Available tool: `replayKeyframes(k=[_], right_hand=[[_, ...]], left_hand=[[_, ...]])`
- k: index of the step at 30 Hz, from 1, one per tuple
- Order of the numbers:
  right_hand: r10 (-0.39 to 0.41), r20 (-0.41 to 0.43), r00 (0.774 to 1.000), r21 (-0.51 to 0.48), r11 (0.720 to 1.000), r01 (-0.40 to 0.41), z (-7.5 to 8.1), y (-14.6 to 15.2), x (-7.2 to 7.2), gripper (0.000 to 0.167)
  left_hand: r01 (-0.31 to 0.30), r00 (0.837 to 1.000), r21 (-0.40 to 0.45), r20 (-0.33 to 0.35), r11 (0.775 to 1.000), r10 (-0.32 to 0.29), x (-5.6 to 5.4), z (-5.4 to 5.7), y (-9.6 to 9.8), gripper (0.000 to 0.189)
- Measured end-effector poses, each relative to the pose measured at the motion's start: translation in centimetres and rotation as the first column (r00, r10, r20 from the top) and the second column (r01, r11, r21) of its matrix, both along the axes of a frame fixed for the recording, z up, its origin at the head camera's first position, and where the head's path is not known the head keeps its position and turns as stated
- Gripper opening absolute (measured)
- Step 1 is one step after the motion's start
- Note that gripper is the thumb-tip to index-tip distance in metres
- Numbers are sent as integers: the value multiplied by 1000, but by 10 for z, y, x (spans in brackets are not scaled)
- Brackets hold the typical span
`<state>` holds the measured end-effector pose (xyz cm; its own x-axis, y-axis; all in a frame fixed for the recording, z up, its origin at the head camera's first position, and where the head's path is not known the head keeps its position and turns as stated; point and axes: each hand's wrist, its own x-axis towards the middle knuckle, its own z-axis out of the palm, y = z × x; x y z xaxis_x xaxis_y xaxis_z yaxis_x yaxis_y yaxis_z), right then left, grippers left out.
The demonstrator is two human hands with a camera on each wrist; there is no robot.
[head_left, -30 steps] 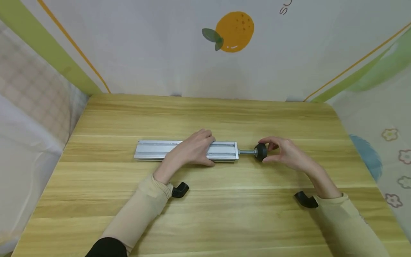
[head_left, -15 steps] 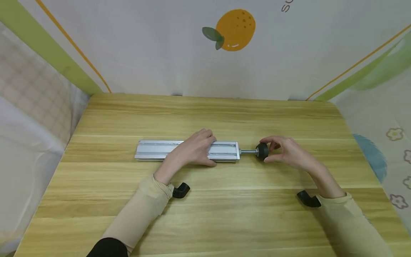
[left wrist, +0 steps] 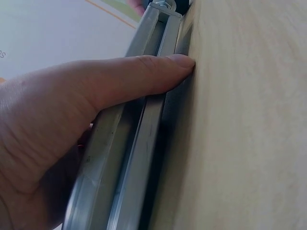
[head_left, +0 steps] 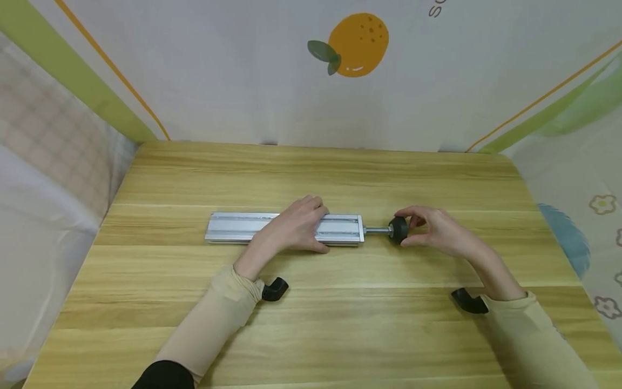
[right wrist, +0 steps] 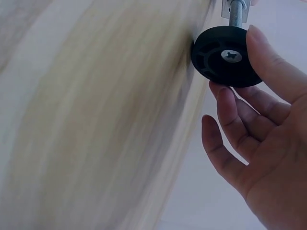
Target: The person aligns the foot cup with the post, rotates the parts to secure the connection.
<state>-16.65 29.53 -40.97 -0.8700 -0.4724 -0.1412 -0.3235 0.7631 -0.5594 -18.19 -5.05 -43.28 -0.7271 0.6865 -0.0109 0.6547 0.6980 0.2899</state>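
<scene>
A silver aluminium profile (head_left: 338,229) lies lengthwise across the wooden table. Over its middle, my left hand (head_left: 293,224) grips it, with the thumb along the near side; the left wrist view shows that thumb crossing the grooved side (left wrist: 129,158) down by the tabletop. From the profile's right end plate sticks out a threaded rod (head_left: 376,230) with a nut, bearing a round black levelling foot (head_left: 398,230). My right hand (head_left: 439,232) pinches this foot by its rim between thumb and fingers. In the right wrist view, the foot's ribbed underside shows a cross-head screw (right wrist: 231,56) at its centre.
The wooden table (head_left: 340,335) ends at the back against a white printed curtain (head_left: 218,70), with more cloth at both sides. Black curved pieces (head_left: 275,289) stick out from both sleeve cuffs, close over the tabletop.
The whole scene shifts very slightly in the head view. Both hands keep their hold on the profile and the levelling foot, with almost no other visible difference.
</scene>
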Motion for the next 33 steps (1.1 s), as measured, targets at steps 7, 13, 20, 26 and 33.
replayKeyframes(k=[7, 13, 20, 26, 33], right_hand=[[0, 41, 999, 2, 1000, 0, 4, 0, 5, 63], [-4, 39, 999, 2, 1000, 4, 4, 1, 5, 63], [34, -7, 999, -6, 999, -34, -2, 1, 3, 67], [56, -19, 998, -21, 998, -56, -4, 0, 5, 74], [56, -54, 997, -64, 996, -59, 1, -1, 12, 74]], left_hand=[[5, 1000, 1, -11, 1000, -5, 4, -1, 1, 77], [-15, 1000, -18, -14, 1000, 15, 6, -1, 0, 79], [-65, 998, -72, 0, 995, 65, 11, -2, -2, 91], [-74, 997, -58, -18, 996, 73, 18, -2, -7, 97], [-54, 996, 16, -70, 998, 55, 28, 2, -19, 93]])
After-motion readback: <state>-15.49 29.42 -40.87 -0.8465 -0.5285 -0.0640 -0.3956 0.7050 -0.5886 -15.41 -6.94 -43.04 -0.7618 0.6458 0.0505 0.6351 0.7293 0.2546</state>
